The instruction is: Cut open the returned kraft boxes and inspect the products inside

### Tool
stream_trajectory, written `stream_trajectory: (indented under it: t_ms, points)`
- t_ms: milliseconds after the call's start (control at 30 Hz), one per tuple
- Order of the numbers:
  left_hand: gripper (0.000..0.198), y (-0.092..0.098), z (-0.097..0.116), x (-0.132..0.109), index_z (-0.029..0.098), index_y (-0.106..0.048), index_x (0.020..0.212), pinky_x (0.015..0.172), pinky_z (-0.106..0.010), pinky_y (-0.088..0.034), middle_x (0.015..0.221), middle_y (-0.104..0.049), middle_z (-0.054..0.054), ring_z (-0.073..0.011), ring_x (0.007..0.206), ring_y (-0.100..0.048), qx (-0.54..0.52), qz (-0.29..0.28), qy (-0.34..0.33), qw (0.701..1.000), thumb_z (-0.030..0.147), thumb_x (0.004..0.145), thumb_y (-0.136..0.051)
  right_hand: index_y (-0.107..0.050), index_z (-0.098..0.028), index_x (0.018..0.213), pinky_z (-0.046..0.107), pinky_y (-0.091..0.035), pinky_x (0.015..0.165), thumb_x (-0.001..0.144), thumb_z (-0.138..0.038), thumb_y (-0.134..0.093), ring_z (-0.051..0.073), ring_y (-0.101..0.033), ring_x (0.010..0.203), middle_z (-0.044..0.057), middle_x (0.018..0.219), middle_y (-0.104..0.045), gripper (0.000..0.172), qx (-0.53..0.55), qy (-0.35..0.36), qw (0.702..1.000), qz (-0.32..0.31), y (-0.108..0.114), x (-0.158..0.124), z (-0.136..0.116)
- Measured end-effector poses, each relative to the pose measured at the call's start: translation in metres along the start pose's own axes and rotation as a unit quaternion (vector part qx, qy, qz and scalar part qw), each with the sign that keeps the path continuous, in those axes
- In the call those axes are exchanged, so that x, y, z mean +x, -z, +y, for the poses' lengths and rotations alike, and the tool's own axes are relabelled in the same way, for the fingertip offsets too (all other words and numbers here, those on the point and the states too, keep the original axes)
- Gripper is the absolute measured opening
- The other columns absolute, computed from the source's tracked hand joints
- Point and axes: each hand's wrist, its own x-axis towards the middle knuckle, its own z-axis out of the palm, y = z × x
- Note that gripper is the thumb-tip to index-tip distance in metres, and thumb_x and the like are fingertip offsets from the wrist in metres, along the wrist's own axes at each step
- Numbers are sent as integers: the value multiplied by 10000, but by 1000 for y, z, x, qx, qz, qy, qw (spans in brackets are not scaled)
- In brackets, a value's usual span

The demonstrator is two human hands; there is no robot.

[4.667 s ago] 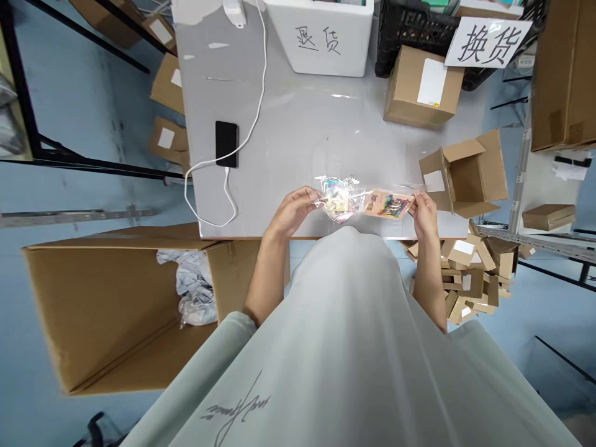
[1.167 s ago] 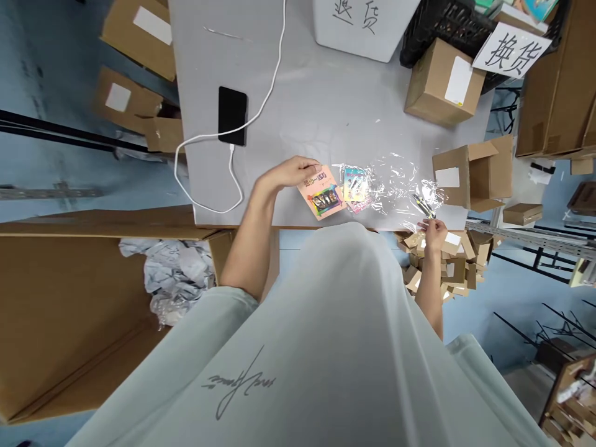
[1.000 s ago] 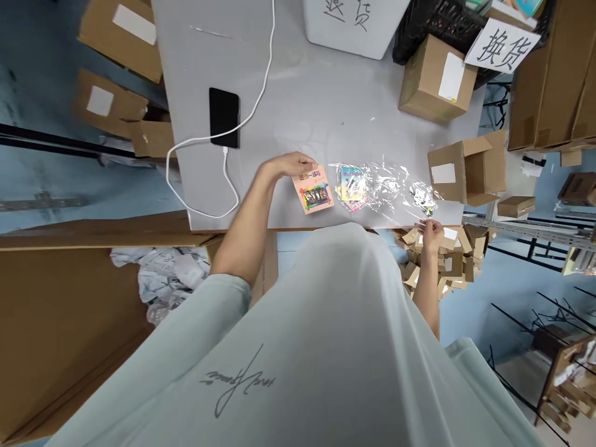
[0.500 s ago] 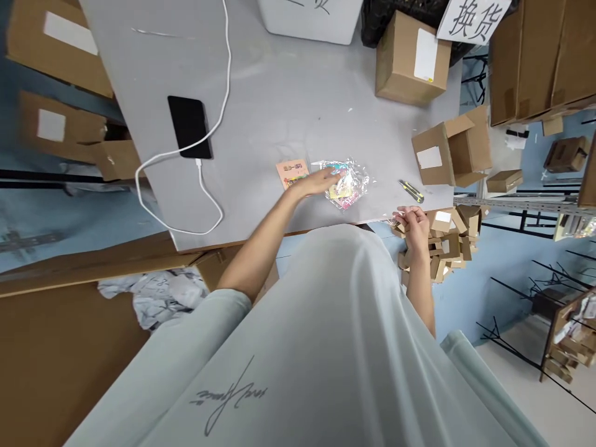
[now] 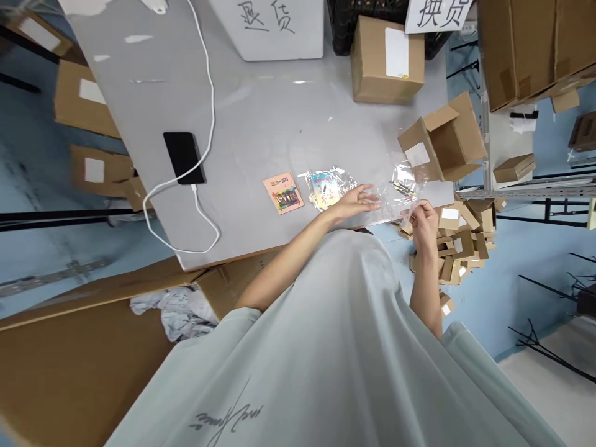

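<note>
My right hand (image 5: pixel 423 220) pinches the edge of a clear plastic bag (image 5: pixel 404 177) near the table's front edge. The bag spreads over the table, and a utility knife (image 5: pixel 404 190) shows through it. My left hand (image 5: pixel 357 202) reaches to the bag's left side with its fingers apart; whether they touch the film I cannot tell. Left of that hand lies a colourful booklet (image 5: pixel 325 186) in crinkled clear wrapping. An orange booklet (image 5: pixel 283 194) with a printed picture rests further left.
A black phone (image 5: pixel 180 156) with a white cable (image 5: pixel 212 99) lies at left. At the back stand a white bin (image 5: pixel 284 46) and a closed carton (image 5: pixel 386 81). An open carton (image 5: pixel 442 139) stands at right. Cartons (image 5: pixel 460 242) are piled below the table's right end.
My left hand has left the wrapped booklet and moved right towards my right hand. A clear bag now spreads from my right hand over the knife. The view has shifted.
</note>
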Motion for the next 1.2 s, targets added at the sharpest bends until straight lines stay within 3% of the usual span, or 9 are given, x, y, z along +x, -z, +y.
stream_trajectory:
  t_ms: [133, 300, 433, 567, 700, 833, 1000, 1100, 1200]
  points:
    - [1134, -29, 19, 19, 295, -572, 1729, 1119, -461, -605, 1442, -777, -154, -257, 1161, -785, 55, -21, -46, 997, 496, 738, -1087, -635, -278, 939, 329, -639, 727, 879, -624, -878, 212, -775, 815, 21, 976, -817, 427, -41, 2, 999, -20, 13, 15, 15]
    - [979, -76, 46, 50, 275, -688, 1622, 1056, -395, -617, 1367, -804, -120, -247, 1134, -768, 163, -42, -98, 981, 583, 767, -1052, -752, -266, 1024, 470, -678, 1030, 799, -669, -925, 311, -809, 1065, 75, 1078, -861, 493, -35, 28, 998, -52, 23, 40, 19]
    - [576, -112, 60, 91, 218, -847, 1261, 955, -347, -604, 1232, -844, -91, -222, 1023, -767, 231, 7, -129, 964, 641, 881, -942, -795, -245, 1107, 511, -656, 1103, 877, -617, -876, 332, -805, 1116, 82, 1095, -864, 445, -40, 46, 996, -65, 45, 66, 19]
    - [415, -132, 72, 141, 193, -837, 999, 870, -330, -579, 962, -808, -50, -213, 917, -735, 262, 92, -146, 950, 608, 983, -837, -752, -255, 1325, 445, -680, 1013, 941, -578, -815, 284, -782, 1124, 110, 1283, -812, 506, -62, 54, 997, 9, 74, 89, 10]
    - [200, -145, 91, 181, 204, -870, 955, 989, -376, -588, 1038, -797, -69, -260, 1054, -734, 326, 100, -148, 928, 403, 967, -847, -600, -386, 1649, 412, -686, 1018, 925, -471, -870, 286, -751, 1276, 113, 1648, -645, 778, -90, 79, 993, 13, 96, 110, -13]
    - [99, -161, 107, 208, 233, -894, 983, 1149, -432, -580, 1180, -812, -88, -305, 1226, -729, 373, 49, -160, 912, 296, 967, -819, -705, -347, 1533, 480, -645, 1145, 963, -398, -785, 323, -742, 1300, 96, 1543, -728, 579, -135, 97, 986, -8, 109, 150, -23]
    - [411, -171, 121, 216, 266, -819, 1452, 1283, -521, -527, 1538, -780, -92, -356, 1461, -675, 376, 44, -175, 909, 299, 1051, -739, -754, -289, 1402, 539, -544, 1271, 1019, -264, -619, 357, -709, 1401, 112, 1425, -798, 407, -263, 96, 959, 36, 114, 222, -13]
    - [403, -170, 127, 201, 285, -818, 1459, 1313, -537, -509, 1645, -724, -78, -374, 1588, -603, 385, 63, -176, 904, 326, 1068, -731, -769, -265, 1377, 585, -530, 1273, 1014, -190, -624, 391, -716, 1410, 136, 1381, -815, 397, -360, 52, 931, 22, 105, 256, -7]
    - [362, -164, 130, 177, 281, -850, 1405, 1245, -501, -567, 1571, -774, -82, -353, 1495, -688, 390, 77, -165, 903, 331, 1100, -662, -806, -206, 1293, 635, -507, 1277, 1036, -139, -633, 427, -738, 1392, 216, 1317, -815, 317, -434, -23, 900, 3, 93, 279, -1]
